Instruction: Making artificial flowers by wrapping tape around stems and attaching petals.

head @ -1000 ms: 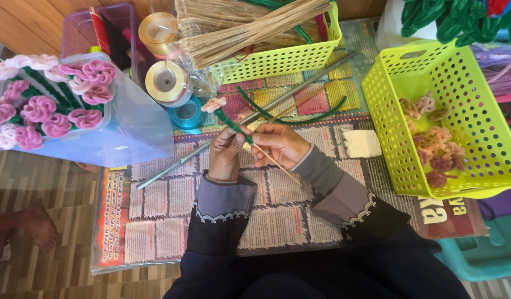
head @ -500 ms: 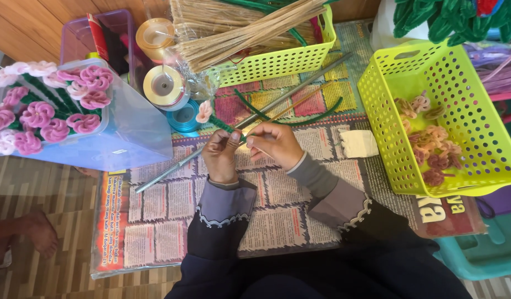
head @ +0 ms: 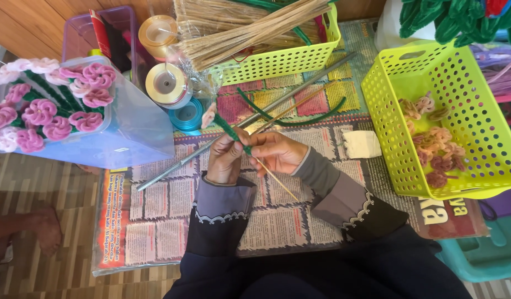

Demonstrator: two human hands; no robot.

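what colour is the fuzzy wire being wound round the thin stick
Dark green fuzzy wire, wound on the thin stick; shows best in the head view.

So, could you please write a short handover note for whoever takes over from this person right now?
Left hand and right hand both grip one thin wooden stick, partly wrapped in green pipe cleaner, with a pale pink flower head at its tip.
Finished pink flowers stand in the clear box at left.
Loose flower heads lie in the yellow basket at right; bare sticks fill the far basket.
Left: the stick's lower half is unwrapped.
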